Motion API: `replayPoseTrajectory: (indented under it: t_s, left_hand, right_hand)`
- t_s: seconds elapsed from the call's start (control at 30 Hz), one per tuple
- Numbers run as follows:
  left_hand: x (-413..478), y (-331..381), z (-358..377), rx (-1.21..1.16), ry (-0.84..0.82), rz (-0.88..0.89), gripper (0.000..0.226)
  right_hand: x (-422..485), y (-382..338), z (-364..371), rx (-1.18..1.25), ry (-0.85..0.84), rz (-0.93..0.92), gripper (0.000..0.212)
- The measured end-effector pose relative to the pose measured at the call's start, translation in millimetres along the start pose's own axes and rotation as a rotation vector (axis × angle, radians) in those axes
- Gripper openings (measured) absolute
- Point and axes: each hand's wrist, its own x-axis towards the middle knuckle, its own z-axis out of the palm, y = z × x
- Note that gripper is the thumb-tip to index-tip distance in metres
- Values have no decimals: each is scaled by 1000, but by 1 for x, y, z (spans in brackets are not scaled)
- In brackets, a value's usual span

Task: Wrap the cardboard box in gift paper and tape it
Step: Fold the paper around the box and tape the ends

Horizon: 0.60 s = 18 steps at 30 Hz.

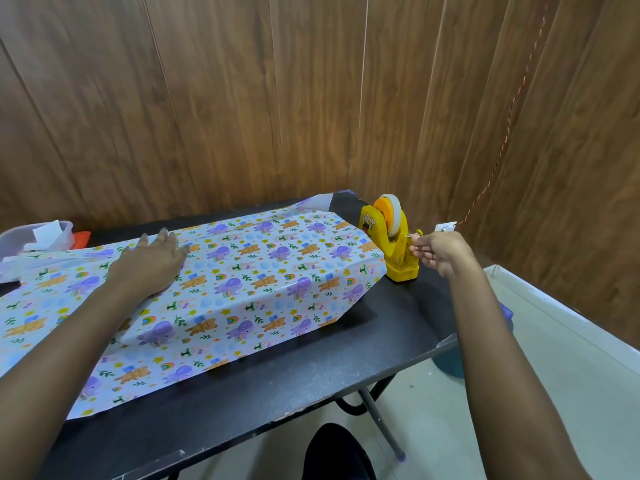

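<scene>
Two bare hands are at work. The left hand (152,261) lies flat, fingers straight and slightly spread, palm pressing the gift paper (249,271) down onto the top of the cardboard box. The box itself is hidden under the paper, and only its long, blocky shape shows through. The right hand (440,252) reaches out past the box's right end, thumb and fingers pinched together on what looks like the tape end (414,234), though that strip is too small to make out well.

The tape end comes from a yellow tape dispenser (391,247) standing just beside the box's right end, with a pale tape roll (393,214) on an orange hub in its top. The paper is printed with purple elephants, brown bears, rainbows and stars. It drapes over the box's near side, stands out in an open sleeve past its right end, and spreads loose and flat beyond its left end.

The box lies lengthwise on a black folding table (346,372). Beyond its left end a clear plastic container (20,237) holds white scraps, with something orange (81,237) just beside it. Behind the box rises a wood-panelled wall (277,98). Off to the right of the box a twisted reddish cord (512,109) runs down the wall to a small white fitting (446,226). Below and right of the box, a blue bin (450,365) sits on the pale floor, partly under the table's edge.
</scene>
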Motion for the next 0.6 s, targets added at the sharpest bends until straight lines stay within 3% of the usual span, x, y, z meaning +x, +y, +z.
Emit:
replayPoseTrajectory:
  t_s: [0.27,0.5,0.6]
  left_hand:
    - [-3,3,-1,24,8,3,56]
    - [-6,2,-1,37,9,-1,56]
    - [-4,1,-1,32,11,-5,56]
  right_hand:
    - [1,17,9,424,41,80,23]
    - [-5,30,17,562,78,215,27]
    - [-17,43,13,609,-7,114,26]
